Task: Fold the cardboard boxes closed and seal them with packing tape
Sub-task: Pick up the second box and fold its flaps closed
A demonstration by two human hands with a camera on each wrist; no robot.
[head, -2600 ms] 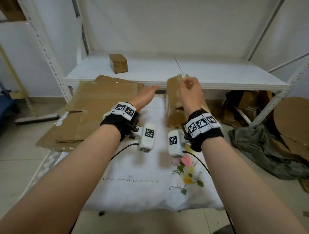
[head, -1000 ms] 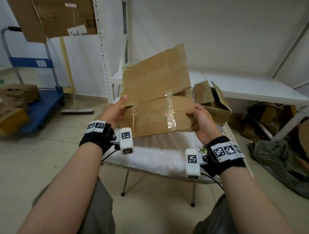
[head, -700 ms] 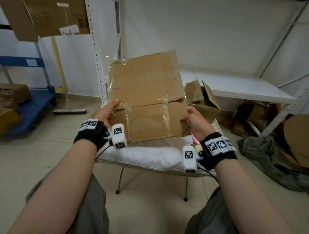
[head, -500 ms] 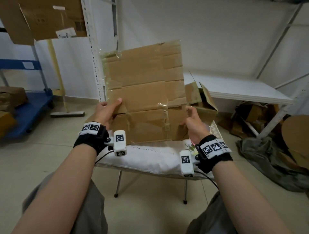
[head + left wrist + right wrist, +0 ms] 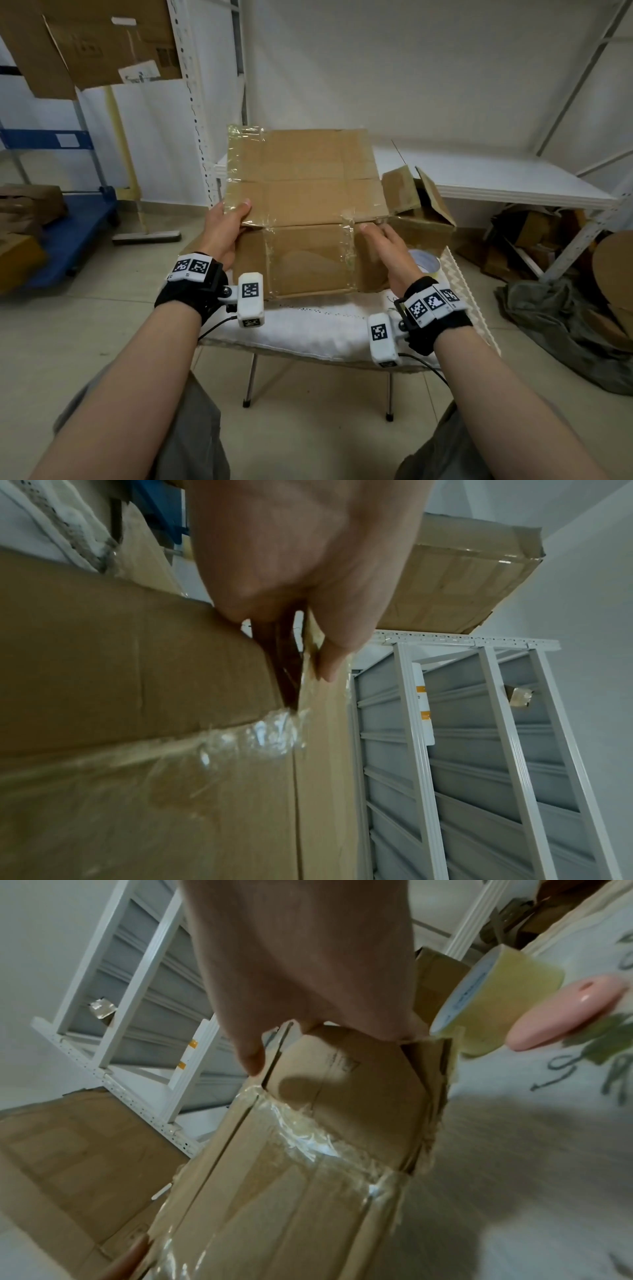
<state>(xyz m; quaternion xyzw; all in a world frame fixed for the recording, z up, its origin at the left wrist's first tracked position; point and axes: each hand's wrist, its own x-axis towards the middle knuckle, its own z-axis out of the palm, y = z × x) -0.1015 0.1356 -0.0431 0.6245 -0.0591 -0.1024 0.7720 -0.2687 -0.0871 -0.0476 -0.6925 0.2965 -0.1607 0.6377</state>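
A flattened cardboard box (image 5: 301,212), patched with clear tape, stood on the white-clothed table (image 5: 318,329), held between both hands. The left hand (image 5: 222,229) pinched its left edge, thumb in front, fingers behind. The right hand (image 5: 387,253) gripped the right edge, fingers curled round it. Just right stood a small open box (image 5: 421,219), its contents out of sight. A tape roll (image 5: 426,265) lay beside the right wrist.
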